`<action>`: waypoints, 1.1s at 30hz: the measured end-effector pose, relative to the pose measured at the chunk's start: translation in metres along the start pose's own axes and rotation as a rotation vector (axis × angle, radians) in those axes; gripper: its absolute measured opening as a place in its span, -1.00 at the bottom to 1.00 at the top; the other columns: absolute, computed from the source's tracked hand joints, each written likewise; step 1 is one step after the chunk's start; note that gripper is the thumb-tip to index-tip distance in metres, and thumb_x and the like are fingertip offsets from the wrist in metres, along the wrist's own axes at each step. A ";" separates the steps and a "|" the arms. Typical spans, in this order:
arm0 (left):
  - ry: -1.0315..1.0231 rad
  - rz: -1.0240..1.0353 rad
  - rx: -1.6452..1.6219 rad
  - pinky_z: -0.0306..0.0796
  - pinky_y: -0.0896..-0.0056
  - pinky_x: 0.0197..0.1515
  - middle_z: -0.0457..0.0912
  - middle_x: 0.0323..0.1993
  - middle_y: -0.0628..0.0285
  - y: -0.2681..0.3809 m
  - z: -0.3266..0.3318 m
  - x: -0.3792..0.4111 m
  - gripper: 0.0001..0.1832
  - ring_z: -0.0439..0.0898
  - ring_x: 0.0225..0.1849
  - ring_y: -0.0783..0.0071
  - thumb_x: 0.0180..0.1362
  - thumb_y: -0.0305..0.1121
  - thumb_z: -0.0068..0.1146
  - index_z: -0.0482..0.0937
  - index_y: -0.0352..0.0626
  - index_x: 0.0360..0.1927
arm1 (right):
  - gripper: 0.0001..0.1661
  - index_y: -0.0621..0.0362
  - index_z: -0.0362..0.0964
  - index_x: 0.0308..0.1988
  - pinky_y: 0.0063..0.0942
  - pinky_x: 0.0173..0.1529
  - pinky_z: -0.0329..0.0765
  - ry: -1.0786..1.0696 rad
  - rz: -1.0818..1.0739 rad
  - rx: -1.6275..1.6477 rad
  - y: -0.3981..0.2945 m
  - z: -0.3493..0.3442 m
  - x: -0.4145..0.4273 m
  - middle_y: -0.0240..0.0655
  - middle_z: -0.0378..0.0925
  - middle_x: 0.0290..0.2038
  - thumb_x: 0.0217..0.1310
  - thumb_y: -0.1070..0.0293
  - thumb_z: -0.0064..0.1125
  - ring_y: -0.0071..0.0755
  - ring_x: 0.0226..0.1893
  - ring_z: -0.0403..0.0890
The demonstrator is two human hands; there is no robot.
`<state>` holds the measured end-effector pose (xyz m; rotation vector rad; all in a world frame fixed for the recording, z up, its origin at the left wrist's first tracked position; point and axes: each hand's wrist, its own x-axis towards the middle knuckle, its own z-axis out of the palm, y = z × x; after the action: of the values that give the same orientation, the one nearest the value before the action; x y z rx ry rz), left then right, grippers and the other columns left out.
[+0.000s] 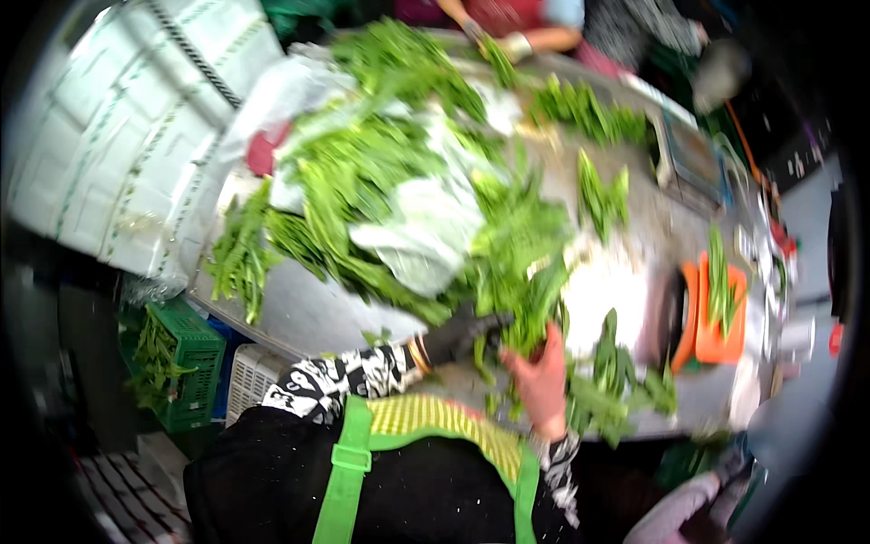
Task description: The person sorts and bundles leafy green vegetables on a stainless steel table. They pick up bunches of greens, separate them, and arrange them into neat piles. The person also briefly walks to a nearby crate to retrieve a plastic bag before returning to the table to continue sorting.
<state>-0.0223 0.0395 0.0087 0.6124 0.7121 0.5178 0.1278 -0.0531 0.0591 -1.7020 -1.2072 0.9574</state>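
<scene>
Before me, a large pile of leafy green vegetables (367, 156) lies on a metal table (319, 306), with translucent plastic sheeting (428, 231) among the leaves. My left hand (459, 334), in a dark glove, is at the lower edge of the pile against some stems; its fingers are partly hidden and blurred. My bare right hand (540, 381) has thumb and fingers spread around the lower end of a leafy bunch (527, 319). Whether either hand grips the stems cannot be told. Loose leaves (605, 401) lie to the right of my right hand.
An orange tray (734, 347) holding a small green bunch stands at the right. A scale-like device (692, 160) is at the back right. A co-worker's gloved hands (513, 47) hold greens across the table. White foam boxes (129, 136) and a green crate (194, 367) are at the left.
</scene>
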 end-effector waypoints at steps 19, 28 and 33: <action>-0.081 0.116 -0.076 0.45 0.39 0.15 0.58 0.12 0.09 -0.010 -0.014 0.034 -0.53 0.59 0.11 0.28 0.17 -0.66 0.09 0.41 -0.24 0.19 | -0.25 0.47 0.08 0.25 -0.01 0.02 0.34 0.024 -0.356 -0.498 0.013 0.022 0.010 0.15 0.34 -0.09 0.01 0.58 0.04 0.25 -0.10 0.40; -0.030 0.210 0.306 0.49 0.44 -0.19 0.66 -0.14 0.25 0.007 0.005 0.016 -0.57 0.64 -0.21 0.39 0.18 -0.61 0.01 0.41 -0.19 0.15 | 0.14 0.50 -0.15 0.36 -0.04 0.35 0.14 0.127 -0.446 -0.501 -0.006 0.022 -0.006 0.27 0.05 0.29 0.01 0.23 0.40 0.33 0.29 0.12; -0.129 -0.015 0.034 0.31 0.60 -0.56 0.52 -0.50 0.50 0.012 0.010 -0.003 -0.78 0.42 -0.60 0.72 0.31 -0.39 0.00 0.45 -0.16 0.00 | 0.16 0.47 -0.15 0.36 -0.02 0.34 0.15 0.006 -0.514 -0.551 -0.004 0.020 -0.011 0.29 0.05 0.29 0.05 0.11 0.39 0.35 0.29 0.12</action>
<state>-0.0201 0.0428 0.0237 0.6653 0.6041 0.4491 0.1053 -0.0587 0.0560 -1.6478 -1.9057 0.3183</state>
